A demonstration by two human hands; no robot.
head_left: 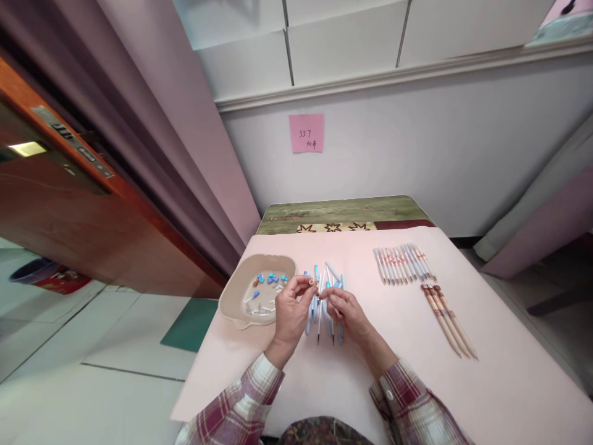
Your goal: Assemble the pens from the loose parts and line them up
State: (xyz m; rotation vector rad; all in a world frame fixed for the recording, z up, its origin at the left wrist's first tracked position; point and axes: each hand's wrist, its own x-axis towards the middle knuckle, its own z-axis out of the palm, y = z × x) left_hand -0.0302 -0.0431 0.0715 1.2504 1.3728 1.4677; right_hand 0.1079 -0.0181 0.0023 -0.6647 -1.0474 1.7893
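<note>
Over the middle of the table, my left hand (293, 304) pinches a small cream and brown ring-shaped piece (312, 282) between thumb and fingertips. Just beside it my right hand (346, 310) has its fingers closed, the index fingertip close to the piece. Whatever that hand holds is hidden or too small to make out. Beneath both hands lies a loose group of blue and white pen parts (319, 324), partly covered by the fingers. To the left, a beige basin (230, 296) contains small blue caps (271, 278), a brown piece and several white and clear bits.
A row of printed pens (403, 262) lies at the table's right, with three cream, brown-topped pens (447, 321) nearer me. Pink cloth (370, 389) covers the table. A wooden door (115, 204) stands at the left; a pink note (306, 133) hangs on the wall.
</note>
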